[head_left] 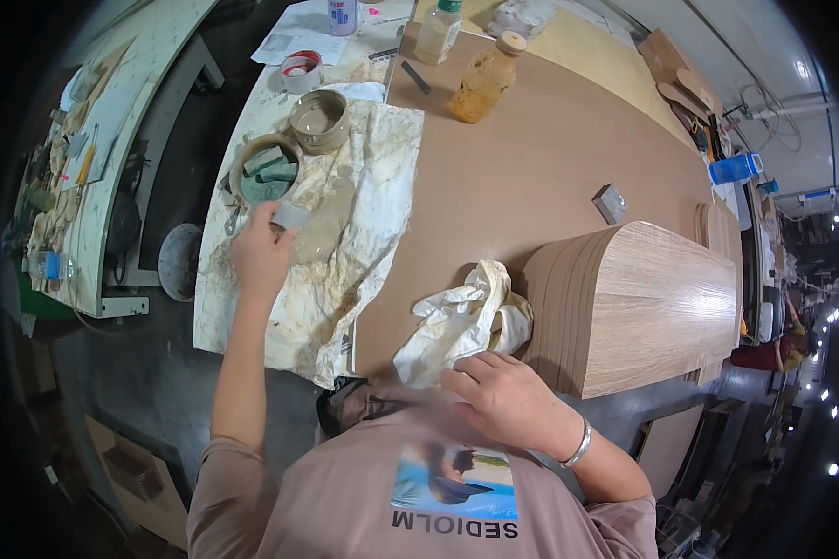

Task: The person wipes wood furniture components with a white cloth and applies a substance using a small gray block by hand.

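Note:
My left hand (263, 250) is closed in a pinch on a small flat grey piece (291, 216), just below a round bowl (243, 186). Several green and grey blocks (270, 168) sit in the bowl. Beside it stands a clay-smeared tub (320, 140). A stained white sheet (382, 177) lies under that hand. My right hand (503, 396) is at the table's near edge with curled fingers, against a crumpled white cloth (466, 321). A blurred greyish shape shows by its fingertips; what they grip is hidden.
A stack of rounded wood-grain panels (657, 307) stands to the right of the cloth. Behind it a small grey block (611, 203) rests on the brown board (550, 158). Farther back are a bottle of amber liquid (485, 79), a clear bottle (438, 33) and a tape roll (300, 72).

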Motion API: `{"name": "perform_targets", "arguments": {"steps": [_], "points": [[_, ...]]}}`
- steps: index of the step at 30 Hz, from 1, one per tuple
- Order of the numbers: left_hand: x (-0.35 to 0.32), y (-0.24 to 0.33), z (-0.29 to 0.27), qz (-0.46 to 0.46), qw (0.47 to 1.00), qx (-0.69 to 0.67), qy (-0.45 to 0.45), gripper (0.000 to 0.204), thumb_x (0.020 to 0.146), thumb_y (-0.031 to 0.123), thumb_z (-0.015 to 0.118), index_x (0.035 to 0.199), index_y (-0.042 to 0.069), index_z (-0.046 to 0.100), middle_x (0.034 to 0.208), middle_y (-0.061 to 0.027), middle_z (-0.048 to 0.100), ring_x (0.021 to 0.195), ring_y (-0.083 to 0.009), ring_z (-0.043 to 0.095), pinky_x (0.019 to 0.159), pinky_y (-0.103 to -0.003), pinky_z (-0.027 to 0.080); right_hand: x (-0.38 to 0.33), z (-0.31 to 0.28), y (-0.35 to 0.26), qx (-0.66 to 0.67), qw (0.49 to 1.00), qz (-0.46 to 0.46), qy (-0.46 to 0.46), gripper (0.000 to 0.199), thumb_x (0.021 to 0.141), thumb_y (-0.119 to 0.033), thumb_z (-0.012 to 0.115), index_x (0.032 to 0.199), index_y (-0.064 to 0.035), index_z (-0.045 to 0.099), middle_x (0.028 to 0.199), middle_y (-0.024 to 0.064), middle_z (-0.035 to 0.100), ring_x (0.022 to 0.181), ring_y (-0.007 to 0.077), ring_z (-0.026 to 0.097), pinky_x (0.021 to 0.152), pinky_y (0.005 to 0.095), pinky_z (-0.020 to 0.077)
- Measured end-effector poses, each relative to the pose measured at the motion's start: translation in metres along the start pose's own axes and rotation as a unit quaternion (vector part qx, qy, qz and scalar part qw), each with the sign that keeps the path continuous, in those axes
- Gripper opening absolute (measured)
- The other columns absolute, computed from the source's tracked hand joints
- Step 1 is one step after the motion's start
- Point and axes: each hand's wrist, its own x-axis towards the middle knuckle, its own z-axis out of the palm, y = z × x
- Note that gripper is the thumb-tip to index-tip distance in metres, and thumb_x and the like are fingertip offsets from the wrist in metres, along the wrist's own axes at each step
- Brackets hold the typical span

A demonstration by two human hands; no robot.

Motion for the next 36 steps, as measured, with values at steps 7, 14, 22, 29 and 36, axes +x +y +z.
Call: {"name": "perform_targets", "arguments": {"steps": [7, 14, 22, 29, 36], "points": [[0.001, -0.001, 0.007, 0.01, 0.999, 0.033, -0.024, 0.04, 0.074, 0.012, 0.08, 0.11, 0.01, 0.063, 0.088, -0.0129, 0.07, 0.077, -0.032, 0.068, 0.069, -0.042, 0.052, 0.002, 0.005, 0.0, -0.001, 1.0, -0.003, -0.001, 0.035, 0.077, -0.01, 0.073, 0.109, -0.0048, 0.061, 0.101, 0.0108, 0.065, 0.096, 0.0294, 0.065, 0.085, 0.0393, 0.0527], [0.006, -0.022, 0.016, 0.006, 0.998, -0.061, 0.022, 0.039, 0.075, 0.012, 0.08, 0.11, 0.007, 0.064, 0.089, -0.0148, 0.071, 0.076, -0.0311, 0.07, 0.071, -0.038, 0.053, 0.003, 0.009, -0.002, 0.015, 1.0, -0.021, 0.005, 0.034, 0.078, -0.011, 0.071, 0.109, -0.0036, 0.061, 0.099, 0.0116, 0.065, 0.093, 0.0302, 0.065, 0.083, 0.0395, 0.0531], [0.011, -0.01, -0.011, -0.214, 0.837, -0.499, -0.07, 0.014, 0.092, 0.016, 0.069, 0.096, 0.003, 0.066, 0.081, -0.0039, 0.067, 0.056, -0.0105, 0.049, 0.06, -0.031, 0.045, -0.018, -0.05, 0.01, 0.001, 0.984, 0.01, 0.178, 0.037, 0.074, -0.002, 0.075, 0.11, -0.0003, 0.066, 0.108, 0.0159, 0.066, 0.094, 0.0345, 0.066, 0.081, 0.0408, 0.055], [0.016, -0.011, -0.005, -0.316, 0.705, -0.627, -0.1, 0.016, 0.094, 0.015, 0.067, 0.102, 0.002, 0.064, 0.086, -0.0067, 0.068, 0.062, -0.0112, 0.051, 0.066, -0.032, 0.047, -0.033, -0.091, 0.068, -0.07, 0.947, 0.103, 0.297, 0.031, 0.075, 0.003, 0.072, 0.105, 0.0021, 0.067, 0.107, 0.0172, 0.064, 0.101, 0.0366, 0.062, 0.085, 0.0426, 0.0522], [0.025, 0.008, 0.028, 0.052, 0.999, 0.012, 0.01, 0.051, 0.078, 0.009, 0.074, 0.127, 0.015, 0.06, 0.101, -0.013, 0.069, 0.083, -0.0292, 0.068, 0.075, -0.042, 0.053, -0.017, -0.069, 0.109, -0.109, 0.936, 0.124, 0.309, 0.019, 0.076, 0.001, 0.07, 0.095, 0.0005, 0.068, 0.104, 0.0112, 0.065, 0.108, 0.0337, 0.058, 0.095, 0.0432, 0.0463]]}}
